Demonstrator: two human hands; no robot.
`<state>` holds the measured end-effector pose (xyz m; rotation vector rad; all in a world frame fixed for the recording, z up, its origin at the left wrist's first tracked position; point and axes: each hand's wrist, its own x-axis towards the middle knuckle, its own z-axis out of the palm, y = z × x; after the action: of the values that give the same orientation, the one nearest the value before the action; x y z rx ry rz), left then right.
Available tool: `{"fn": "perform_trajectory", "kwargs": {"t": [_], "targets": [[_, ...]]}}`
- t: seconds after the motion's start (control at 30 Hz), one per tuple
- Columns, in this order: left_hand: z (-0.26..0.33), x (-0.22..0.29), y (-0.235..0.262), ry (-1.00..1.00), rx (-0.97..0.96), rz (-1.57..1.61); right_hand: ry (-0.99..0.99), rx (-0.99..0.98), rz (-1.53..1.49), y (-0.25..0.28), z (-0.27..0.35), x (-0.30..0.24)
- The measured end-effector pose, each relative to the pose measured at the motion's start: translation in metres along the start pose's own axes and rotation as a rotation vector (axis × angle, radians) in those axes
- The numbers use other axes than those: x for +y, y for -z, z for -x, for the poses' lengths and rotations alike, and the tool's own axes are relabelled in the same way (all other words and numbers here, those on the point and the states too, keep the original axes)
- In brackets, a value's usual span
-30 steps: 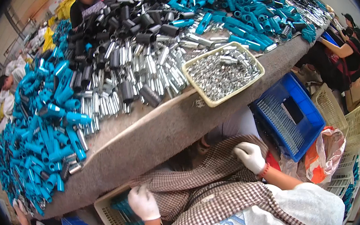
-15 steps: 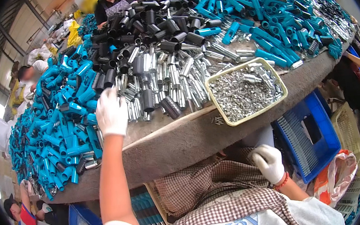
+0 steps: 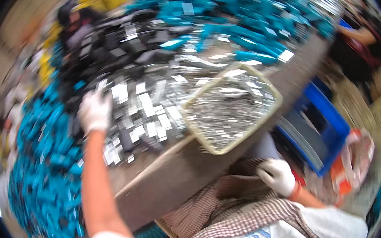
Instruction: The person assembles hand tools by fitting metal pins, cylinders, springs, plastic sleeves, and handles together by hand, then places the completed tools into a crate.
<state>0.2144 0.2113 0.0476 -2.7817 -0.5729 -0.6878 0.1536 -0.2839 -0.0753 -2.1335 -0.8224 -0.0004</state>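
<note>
Curled fingers on the right hand (image 3: 276,176), low over the checked apron (image 3: 195,211), show no part in their grip, though whether they pinch the cloth I cannot tell. Just left of the apron, a crate (image 3: 169,230) holds teal pieces below the table (image 3: 160,180); to the right sits a blue bin (image 3: 340,126). Farther in, the left hand (image 3: 95,111) is smeared by motion, so whether it is open or closed on something cannot be told. A second ago both hands were at the apron; now the left one has reached past the near edge, deeper into the heap than half a second ago. Its fingers lie at the left end of the metal tubes (image 3: 147,107), with teal handles (image 3: 40,148) to its left and black sleeves (image 3: 122,40) beyond. That puts the left hand, I judge, among the parts, while the right stays out of them. Right of the tubes, the tray (image 3: 217,152) of small metal bits rests at the table's edge.
</note>
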Motion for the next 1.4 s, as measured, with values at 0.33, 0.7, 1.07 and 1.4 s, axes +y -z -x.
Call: {"fn": "perform_trajectory", "kwargs": {"t": [0.33,0.7,1.07,1.4], "targets": [[0.054,-0.01,-0.017,0.148,-0.258,0.282,-0.57,0.729,0.18,0.059,0.039,0.143],[0.047,-0.072,-0.007,0.99,-0.356,1.334,-1.249,0.046,0.599,0.158,0.054,0.359],[0.2,0.025,0.117,0.88,-0.128,2.062,-1.115,-0.152,0.928,0.165,0.063,0.422],[0.261,-0.003,0.117,0.952,0.229,2.008,-1.191,-0.081,0.895,0.16,0.06,0.45]]}}
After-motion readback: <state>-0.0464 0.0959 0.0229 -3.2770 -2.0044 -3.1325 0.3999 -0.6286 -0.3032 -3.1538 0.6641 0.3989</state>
